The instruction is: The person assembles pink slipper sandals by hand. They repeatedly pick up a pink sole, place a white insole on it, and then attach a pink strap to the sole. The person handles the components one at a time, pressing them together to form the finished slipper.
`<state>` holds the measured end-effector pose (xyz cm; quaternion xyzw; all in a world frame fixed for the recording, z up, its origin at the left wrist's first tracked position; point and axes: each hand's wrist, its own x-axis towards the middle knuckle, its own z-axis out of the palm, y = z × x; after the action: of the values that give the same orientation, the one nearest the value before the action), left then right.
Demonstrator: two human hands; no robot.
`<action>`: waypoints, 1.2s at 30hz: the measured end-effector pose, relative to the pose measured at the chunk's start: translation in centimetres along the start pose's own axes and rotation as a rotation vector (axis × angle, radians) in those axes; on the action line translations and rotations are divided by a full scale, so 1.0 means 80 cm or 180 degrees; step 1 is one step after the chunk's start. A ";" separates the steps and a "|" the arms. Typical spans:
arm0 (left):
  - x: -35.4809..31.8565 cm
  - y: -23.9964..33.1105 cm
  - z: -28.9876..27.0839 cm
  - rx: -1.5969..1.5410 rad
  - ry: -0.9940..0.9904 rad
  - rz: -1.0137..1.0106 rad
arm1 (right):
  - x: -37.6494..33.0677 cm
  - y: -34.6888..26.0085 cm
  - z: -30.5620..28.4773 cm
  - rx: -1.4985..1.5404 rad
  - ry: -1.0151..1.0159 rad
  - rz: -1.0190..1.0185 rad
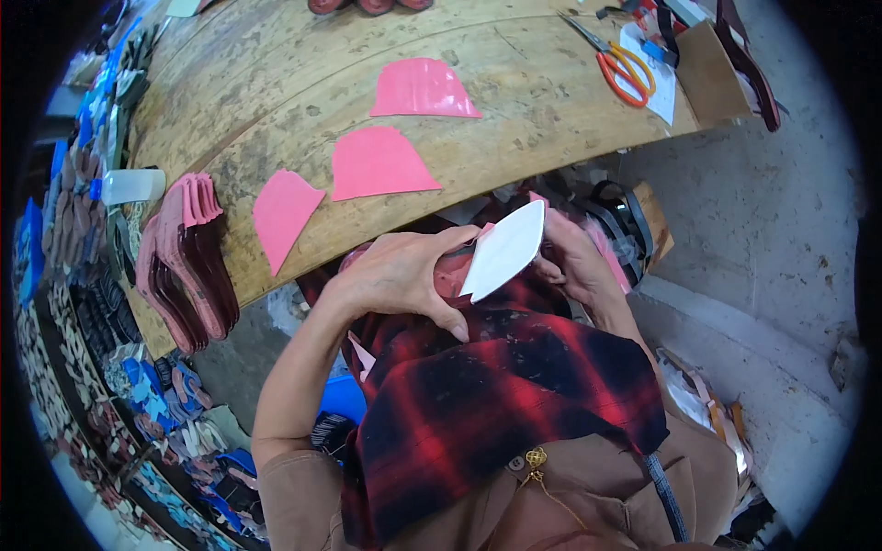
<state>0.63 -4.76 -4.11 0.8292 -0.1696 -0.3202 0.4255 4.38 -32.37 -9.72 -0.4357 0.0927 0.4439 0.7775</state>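
Over my lap I hold a white pointed piece (507, 252), shaped like the toe end of a sole, with pink-red material showing at its left side. My left hand (390, 274) curves round that left side, thumb toward me and fingers on the far side. My right hand (581, 260) is at its right edge with the fingers curled in; a pink strip shows beside that wrist. Three pink bell-shaped pieces, a glossy one (424, 89), a middle one (381, 165) and a left one (285, 216), lie on the wooden table (524, 110) ahead.
Orange-handled scissors (625, 75) and a cardboard box (717, 78) are at the table's right end. Stacked dark-red and pink strips (191, 266) hang over its left edge, near a plastic bottle (133, 186). A checked cloth (514, 386) covers my lap. Piled shoe parts (175, 395) fill the left.
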 end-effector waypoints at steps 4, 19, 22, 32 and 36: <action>0.009 -0.003 0.030 0.0634 0.0871 -0.0653 | 0.000 0.011 0.045 -0.0805 0.0011 -0.1248; -0.040 -0.068 0.089 -0.1967 0.1782 -0.0130 | 0.094 -0.006 0.134 -0.1495 0.0049 -0.1075; -0.085 -0.065 0.090 -0.2697 0.0873 -0.0292 | 0.104 0.001 0.123 -0.1416 -0.0097 -0.0792; -0.061 -0.060 0.049 -0.3045 0.2384 0.0258 | 0.120 0.002 0.153 -0.1361 -0.0689 -0.0902; -0.067 -0.079 0.017 -0.2762 0.2535 0.0334 | 0.119 -0.011 0.185 -0.1684 -0.0609 -0.1110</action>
<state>-4.13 1.07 -7.78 0.6263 0.1088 -0.0028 0.7720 7.08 -15.54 -5.29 -0.5882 -0.1753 0.3516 0.7069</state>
